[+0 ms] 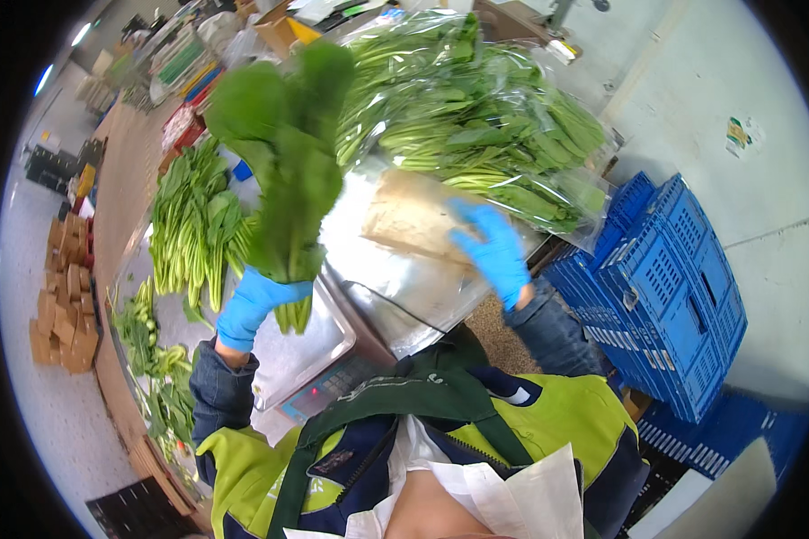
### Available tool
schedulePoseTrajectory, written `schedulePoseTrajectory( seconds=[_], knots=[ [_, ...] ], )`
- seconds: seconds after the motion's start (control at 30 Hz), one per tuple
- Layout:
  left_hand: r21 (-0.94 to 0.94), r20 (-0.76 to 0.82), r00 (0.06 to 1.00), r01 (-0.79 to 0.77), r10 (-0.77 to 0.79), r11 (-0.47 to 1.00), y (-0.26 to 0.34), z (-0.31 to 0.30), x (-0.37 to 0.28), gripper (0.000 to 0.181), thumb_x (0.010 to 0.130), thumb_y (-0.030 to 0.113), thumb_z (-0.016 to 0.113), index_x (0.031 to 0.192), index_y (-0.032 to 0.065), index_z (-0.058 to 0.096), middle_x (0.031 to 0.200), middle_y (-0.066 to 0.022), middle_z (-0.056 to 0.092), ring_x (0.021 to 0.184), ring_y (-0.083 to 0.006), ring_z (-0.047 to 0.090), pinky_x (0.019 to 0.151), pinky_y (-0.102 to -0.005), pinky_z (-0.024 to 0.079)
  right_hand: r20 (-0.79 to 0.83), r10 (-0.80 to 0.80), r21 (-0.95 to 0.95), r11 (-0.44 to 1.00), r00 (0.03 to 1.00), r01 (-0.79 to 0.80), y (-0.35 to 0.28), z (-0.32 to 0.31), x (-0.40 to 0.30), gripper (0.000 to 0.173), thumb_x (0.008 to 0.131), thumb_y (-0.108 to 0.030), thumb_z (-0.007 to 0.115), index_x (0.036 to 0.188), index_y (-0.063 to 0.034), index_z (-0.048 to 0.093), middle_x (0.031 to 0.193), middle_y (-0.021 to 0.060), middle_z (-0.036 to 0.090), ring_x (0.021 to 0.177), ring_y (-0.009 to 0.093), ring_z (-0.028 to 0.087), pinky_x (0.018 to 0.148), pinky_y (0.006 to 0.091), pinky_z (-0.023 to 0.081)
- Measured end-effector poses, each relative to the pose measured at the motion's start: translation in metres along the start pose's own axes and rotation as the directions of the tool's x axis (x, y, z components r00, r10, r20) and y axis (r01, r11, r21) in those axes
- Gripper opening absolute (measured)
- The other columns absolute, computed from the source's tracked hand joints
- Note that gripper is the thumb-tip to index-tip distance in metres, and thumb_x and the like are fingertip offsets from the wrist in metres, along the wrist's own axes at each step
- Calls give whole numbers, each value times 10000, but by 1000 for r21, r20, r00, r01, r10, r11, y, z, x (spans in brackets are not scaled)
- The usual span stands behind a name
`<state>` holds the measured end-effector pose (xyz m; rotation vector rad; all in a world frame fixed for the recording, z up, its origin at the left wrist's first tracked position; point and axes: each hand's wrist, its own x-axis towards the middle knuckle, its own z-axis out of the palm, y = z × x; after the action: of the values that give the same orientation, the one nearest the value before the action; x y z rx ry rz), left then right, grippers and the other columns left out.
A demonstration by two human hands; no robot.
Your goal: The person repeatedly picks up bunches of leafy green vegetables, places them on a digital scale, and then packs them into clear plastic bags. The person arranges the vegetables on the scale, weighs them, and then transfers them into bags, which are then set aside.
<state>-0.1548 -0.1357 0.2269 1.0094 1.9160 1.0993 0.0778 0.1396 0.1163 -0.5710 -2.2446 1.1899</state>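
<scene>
My left hand (pixel 253 306), in a blue glove, grips a bunch of leafy greens (pixel 286 195) by its stalks, leaves pointing away from me and blurred. It is above the metal pan of a weighing scale (pixel 296 343). My right hand (pixel 489 246), in the same kind of glove, has its fingers spread over the right end of a flat brown board or block (pixel 411 215) on the metal table; whether it touches cannot be told. Beyond lie several clear plastic bags of greens (pixel 458 114). Loose greens (pixel 192 229) are heaped to the left of the held bunch.
Blue folded plastic crates (pixel 667 296) stand stacked at my right. A dark cable (pixel 398 303) crosses the metal table (pixel 367 323) beside the scale. Leaf trimmings (pixel 165 377) lie along the left edge. Cardboard boxes (pixel 71 296) are piled farther left on the floor.
</scene>
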Motion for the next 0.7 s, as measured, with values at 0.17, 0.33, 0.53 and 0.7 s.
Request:
schedulePoseTrajectory(
  seconds=[0.17,0.33,0.53,0.7],
  knots=[
    [-792,71,989,133,-126,596,-95,13,-68,614,881,122,611,1447,0,405,1378,-154,547,1225,-296,560,1080,-417,423,676,-227,729,345,701,-591,-91,160,-18,610,867,-83,707,1418,-8,458,1339,110,570,1230,188,531,1075,339,391],
    [-774,-271,936,-73,-225,629,-139,23,-115,620,907,187,674,1434,2,404,1339,-105,552,1197,-197,545,1030,-357,431,739,-46,604,488,673,-630,-97,239,-36,430,849,-45,699,1256,12,574,1065,74,677,919,156,652,798,285,545],
    [-766,-489,750,-124,-446,631,-179,13,-153,427,851,75,710,1249,2,574,1073,-68,667,886,-164,660,771,-296,548,810,94,511,372,579,-775,-77,262,-54,563,812,-68,621,1344,17,459,1156,118,619,1028,203,620,871,305,519],
    [-791,-527,672,-162,-521,590,-225,-5,-184,399,856,20,657,1245,-12,572,1087,-90,674,905,-188,676,796,-331,563,699,230,576,382,678,-723,-77,250,-67,692,753,-70,527,1426,13,386,1289,171,547,1200,272,531,1060,356,417]
  ],
)
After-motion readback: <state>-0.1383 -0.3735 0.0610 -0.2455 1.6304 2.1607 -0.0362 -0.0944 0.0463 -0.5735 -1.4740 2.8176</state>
